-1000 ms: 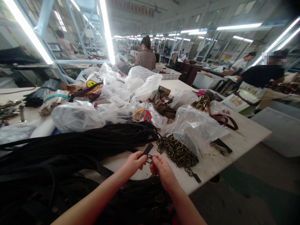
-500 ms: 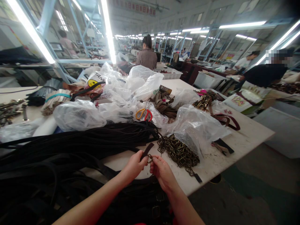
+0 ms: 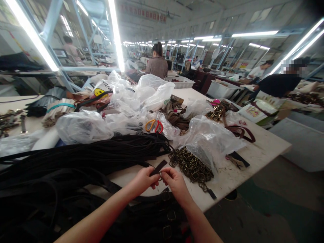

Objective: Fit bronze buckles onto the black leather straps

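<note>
My left hand [image 3: 147,179] is closed on a dark flat strap [image 3: 160,167], whose cut end sticks up past the thumb. Close against it, my right hand [image 3: 173,180] pinches a small metal buckle [image 3: 161,177], mostly hidden by the fingers. The two hands nearly touch above the table. Just beyond my right hand lies a heap of bronze-coloured buckles [image 3: 193,165], partly under a clear plastic bag [image 3: 211,135]. To the left spreads a thick bundle of long black straps [image 3: 83,157]. More black straps, some with buckles [image 3: 167,231] on them, hang below my hands.
Scissors [image 3: 154,126] with yellow and red handles lie among plastic bags [image 3: 84,126]. Brown straps [image 3: 174,114] are piled behind. The table's [image 3: 265,148] right edge slants away, with a white bin [image 3: 298,141] beyond. A person [image 3: 279,81] in dark clothes stands at right.
My right hand has rolled over the buckle, covering more of it, and has come closer to the strap end. The strap now tilts flatter in my left hand. The view has shifted slightly.
</note>
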Demonstrator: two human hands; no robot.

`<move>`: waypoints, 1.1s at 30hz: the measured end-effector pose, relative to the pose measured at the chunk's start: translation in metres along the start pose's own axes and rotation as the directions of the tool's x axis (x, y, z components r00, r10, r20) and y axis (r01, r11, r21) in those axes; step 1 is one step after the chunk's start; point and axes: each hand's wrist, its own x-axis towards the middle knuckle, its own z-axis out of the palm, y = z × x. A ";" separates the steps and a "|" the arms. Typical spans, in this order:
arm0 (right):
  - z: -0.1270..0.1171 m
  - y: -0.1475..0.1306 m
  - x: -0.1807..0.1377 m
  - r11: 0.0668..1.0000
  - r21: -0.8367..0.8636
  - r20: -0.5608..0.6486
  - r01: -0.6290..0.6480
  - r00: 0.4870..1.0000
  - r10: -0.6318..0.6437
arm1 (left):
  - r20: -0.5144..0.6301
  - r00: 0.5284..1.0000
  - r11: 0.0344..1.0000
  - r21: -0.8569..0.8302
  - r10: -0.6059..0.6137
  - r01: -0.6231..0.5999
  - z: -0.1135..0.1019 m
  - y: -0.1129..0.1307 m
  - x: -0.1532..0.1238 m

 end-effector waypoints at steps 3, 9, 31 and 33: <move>0.001 -0.002 0.000 0.992 0.120 -0.016 -0.045 0.999 0.047 | -0.056 0.998 0.998 0.053 0.030 -0.027 0.000 0.000 0.001; 0.010 0.000 -0.008 0.937 0.321 -0.013 -0.136 0.989 0.148 | -0.086 0.995 0.995 0.089 0.045 -0.038 0.001 0.004 -0.001; -0.006 -0.004 0.008 0.526 0.835 -0.034 -0.162 0.939 0.343 | -0.027 0.994 0.980 0.171 0.103 -0.097 0.009 0.004 -0.003; -0.004 -0.003 0.007 0.498 0.851 -0.023 -0.166 0.937 0.350 | -0.023 0.993 0.974 0.199 0.119 -0.113 0.009 0.005 -0.003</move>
